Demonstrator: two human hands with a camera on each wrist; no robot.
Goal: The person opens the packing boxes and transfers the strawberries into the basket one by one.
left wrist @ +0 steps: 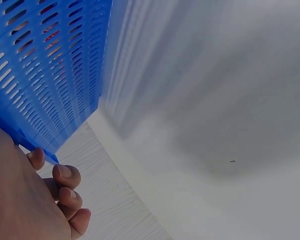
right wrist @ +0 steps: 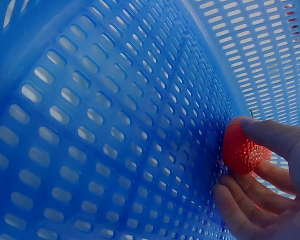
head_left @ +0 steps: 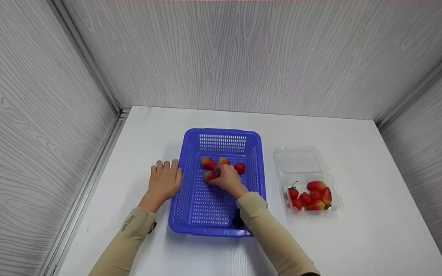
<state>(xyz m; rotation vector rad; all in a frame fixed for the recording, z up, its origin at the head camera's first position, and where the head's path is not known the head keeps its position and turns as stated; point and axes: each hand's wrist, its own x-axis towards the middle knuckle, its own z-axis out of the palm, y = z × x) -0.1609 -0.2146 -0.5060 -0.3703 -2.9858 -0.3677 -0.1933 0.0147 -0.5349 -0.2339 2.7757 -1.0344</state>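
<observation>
On the left side of the blue basket [head_left: 178, 226], my left hand [head_left: 163, 182] touches the rim, fingers loosely bent in the left wrist view [left wrist: 35, 195]. Inside the basket, my right hand [head_left: 226, 178] pinches a red strawberry [right wrist: 237, 147] between thumb and fingers, low by the perforated plastic; the right wrist view shows this hand [right wrist: 270, 175] from the side. Beyond and beside it lie other strawberries, one at the left [head_left: 207, 163], one in the middle [head_left: 224, 160] and one at the right [head_left: 239, 168].
Right of the basket, a clear plastic box [head_left: 338, 191] holds several strawberries [head_left: 315, 195], its lid [head_left: 299, 160] folded back behind it. Both stand on a white table [head_left: 366, 237], with grained panels behind and at both sides.
</observation>
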